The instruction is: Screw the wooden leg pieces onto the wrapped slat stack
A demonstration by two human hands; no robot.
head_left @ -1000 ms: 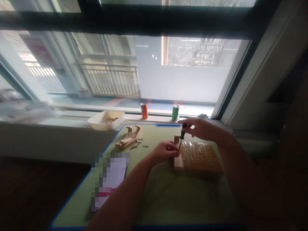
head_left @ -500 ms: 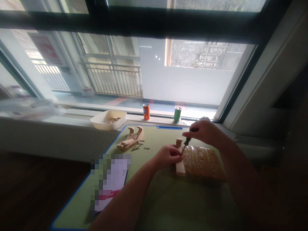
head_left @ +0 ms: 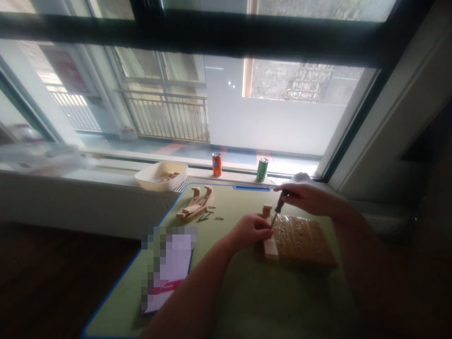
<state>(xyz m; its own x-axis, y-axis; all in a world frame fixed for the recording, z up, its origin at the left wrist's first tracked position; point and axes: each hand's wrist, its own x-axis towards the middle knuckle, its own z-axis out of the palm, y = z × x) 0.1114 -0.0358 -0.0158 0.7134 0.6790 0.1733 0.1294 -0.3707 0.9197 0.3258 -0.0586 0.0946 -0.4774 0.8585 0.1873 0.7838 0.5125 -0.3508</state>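
Observation:
My right hand (head_left: 298, 197) is closed around the dark handle of a screwdriver (head_left: 280, 202), its shaft slanting down to the left. The tip meets my left hand (head_left: 252, 229), whose thumb and fingers pinch together over a pale wooden piece (head_left: 271, 249). Whatever sits between those fingertips is too small to make out. That wooden piece has an upright hooked end and lies along the left edge of a brown wooden board (head_left: 305, 240) with shiny clear film or tape across it. Farther left are similar curved wooden pieces (head_left: 196, 207) and several loose screws (head_left: 205, 217).
The green table (head_left: 233, 292) has a blue edge. A purple-white packet (head_left: 173, 263), partly blurred out, lies at left. On the sill beyond stand a cream basket (head_left: 160, 181), an orange can (head_left: 216, 165) and a green can (head_left: 262, 169), before a window.
My right hand has loosened its wrap on the screwdriver handle, with the fingers now straighter. The view has shifted slightly, moving everything on the table a little right.

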